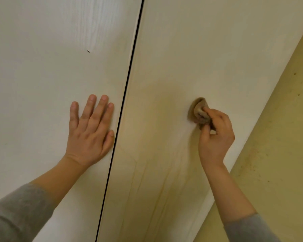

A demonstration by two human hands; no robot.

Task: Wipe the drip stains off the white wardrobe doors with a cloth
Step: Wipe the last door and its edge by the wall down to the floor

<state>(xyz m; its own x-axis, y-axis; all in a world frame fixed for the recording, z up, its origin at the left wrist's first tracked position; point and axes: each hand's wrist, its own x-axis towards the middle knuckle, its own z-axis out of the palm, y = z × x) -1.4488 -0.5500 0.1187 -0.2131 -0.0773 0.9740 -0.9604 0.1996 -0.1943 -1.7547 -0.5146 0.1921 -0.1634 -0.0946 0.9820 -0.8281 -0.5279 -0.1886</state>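
Plenty of bare panel on the right door (199, 49) above and left of the cloth (198, 110) the right hand (215, 135) pinches, clear all the way to the dark gap (129, 70). Across that gap the left hand (89, 131) lies flat on the left door (42, 58), thumb just beside the edge. Rightward, the yellow wall (278, 137) runs close along the door's outer edge.

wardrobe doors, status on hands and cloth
Left hand flat on left door. Right hand pinching wadded cloth against right door. Drip stains run below the cloth, not yet wiped. Nothing blocks them.
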